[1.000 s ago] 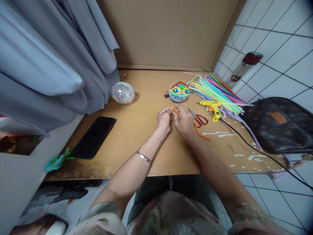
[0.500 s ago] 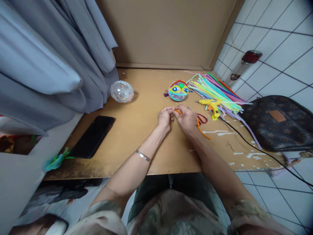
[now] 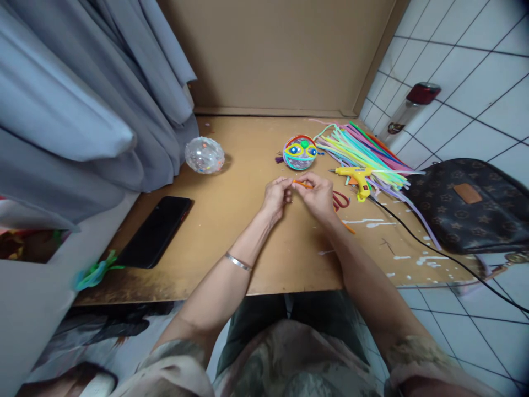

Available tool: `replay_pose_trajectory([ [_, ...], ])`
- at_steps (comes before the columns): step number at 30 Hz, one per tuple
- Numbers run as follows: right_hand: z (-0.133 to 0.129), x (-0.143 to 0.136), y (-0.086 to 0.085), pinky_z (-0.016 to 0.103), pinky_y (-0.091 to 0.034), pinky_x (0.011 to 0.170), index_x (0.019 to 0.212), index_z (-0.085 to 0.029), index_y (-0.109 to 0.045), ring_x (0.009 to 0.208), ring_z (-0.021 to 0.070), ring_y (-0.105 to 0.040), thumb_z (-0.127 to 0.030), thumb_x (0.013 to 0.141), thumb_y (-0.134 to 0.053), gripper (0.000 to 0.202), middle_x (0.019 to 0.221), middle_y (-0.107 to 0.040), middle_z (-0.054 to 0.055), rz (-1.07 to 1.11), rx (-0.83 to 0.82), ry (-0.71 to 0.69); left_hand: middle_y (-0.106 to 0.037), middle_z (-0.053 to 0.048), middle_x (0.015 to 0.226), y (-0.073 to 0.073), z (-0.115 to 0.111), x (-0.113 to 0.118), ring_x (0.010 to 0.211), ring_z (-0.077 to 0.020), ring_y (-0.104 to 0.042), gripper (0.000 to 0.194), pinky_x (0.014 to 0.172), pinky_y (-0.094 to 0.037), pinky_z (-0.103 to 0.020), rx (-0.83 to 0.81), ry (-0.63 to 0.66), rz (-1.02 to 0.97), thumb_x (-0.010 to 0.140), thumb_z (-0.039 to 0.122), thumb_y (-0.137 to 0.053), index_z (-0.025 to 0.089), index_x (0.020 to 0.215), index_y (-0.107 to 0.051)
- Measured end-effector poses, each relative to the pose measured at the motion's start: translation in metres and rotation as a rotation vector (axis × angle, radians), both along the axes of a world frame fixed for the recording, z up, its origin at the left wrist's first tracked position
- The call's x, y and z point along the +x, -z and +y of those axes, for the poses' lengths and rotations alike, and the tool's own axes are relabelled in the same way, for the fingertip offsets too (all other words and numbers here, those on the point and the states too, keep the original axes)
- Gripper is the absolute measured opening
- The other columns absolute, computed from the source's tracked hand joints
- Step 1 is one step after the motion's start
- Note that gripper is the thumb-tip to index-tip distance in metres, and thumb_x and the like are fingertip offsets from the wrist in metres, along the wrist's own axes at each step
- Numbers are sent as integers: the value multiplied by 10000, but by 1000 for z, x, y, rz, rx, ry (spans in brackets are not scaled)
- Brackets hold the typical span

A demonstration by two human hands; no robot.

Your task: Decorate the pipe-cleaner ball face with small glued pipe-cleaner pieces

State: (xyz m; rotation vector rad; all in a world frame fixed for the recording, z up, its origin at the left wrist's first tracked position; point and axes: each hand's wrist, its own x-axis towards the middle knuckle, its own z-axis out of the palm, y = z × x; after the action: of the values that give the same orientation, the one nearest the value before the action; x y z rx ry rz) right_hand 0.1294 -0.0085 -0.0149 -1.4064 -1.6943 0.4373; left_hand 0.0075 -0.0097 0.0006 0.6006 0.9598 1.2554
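Over the middle of the table, my left hand (image 3: 278, 196) and my right hand (image 3: 316, 194) meet, fingertips almost touching. Between them they pinch an orange pipe cleaner (image 3: 303, 184), its loose end trailing out past my right wrist. Red-handled scissors (image 3: 341, 200) lie partly hidden behind my right hand. Just beyond my hands sits a clear ball (image 3: 300, 153) decorated as a face, with blue eyes, yellow outlines and a green nose. A yellow glue gun (image 3: 359, 180) rests to the right of my right hand.
Many coloured pipe cleaners (image 3: 363, 151) are heaped at the back right, near a brown patterned bag (image 3: 475, 207) and a red-lidded bottle (image 3: 411, 110). A clear plastic ball (image 3: 205, 155) and a black phone (image 3: 157, 231) lie left, beside the grey curtain (image 3: 95, 94). A black cord (image 3: 433, 251) crosses the right side.
My fingers have shifted slightly on the orange pipe cleaner, and more of it shows between them. Its loose end by my right wrist is now more covered. The view has moved a little.
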Motion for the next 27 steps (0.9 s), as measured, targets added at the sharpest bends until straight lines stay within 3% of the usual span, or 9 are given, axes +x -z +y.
replay_pose_trajectory([
  [6,8,3,3,284,-521,672,821,-199,-716,674,168,-663,-370,747,-713,186,733,-723,-1,330,-3,-117,-470,61,518,-3,3,-10,433,-44,-373,252,451,-281,-176,123,148,101,809,185,-751,166,651,-556],
  [13,8,6,2,299,-542,695,847,-202,-753,722,185,-696,-380,768,-697,202,773,-755,15,301,-9,-168,-449,60,477,-6,4,-19,427,-31,-344,258,464,-252,-184,234,184,180,765,139,-741,150,574,-567],
  [18,-1,8,-6,288,-477,667,976,-196,-770,695,185,-664,-338,874,-589,252,810,-769,36,15,47,-104,-427,70,462,-7,5,-16,435,-33,-325,206,472,-244,-180,192,41,167,741,88,-685,150,570,-588],
  [22,-10,4,-8,297,-402,669,915,-202,-734,710,200,-641,-318,962,-504,262,805,-756,68,-307,189,42,-474,64,491,-4,4,-10,449,-32,-336,184,483,-267,-179,180,-38,117,733,72,-686,145,583,-609],
  [27,-17,-8,-1,303,-346,670,867,-189,-673,762,210,-647,-261,1010,-414,304,827,-744,103,-553,263,67,-456,76,482,1,0,5,447,-34,-347,241,488,-280,-177,99,-164,-38,748,57,-695,153,569,-565],
])
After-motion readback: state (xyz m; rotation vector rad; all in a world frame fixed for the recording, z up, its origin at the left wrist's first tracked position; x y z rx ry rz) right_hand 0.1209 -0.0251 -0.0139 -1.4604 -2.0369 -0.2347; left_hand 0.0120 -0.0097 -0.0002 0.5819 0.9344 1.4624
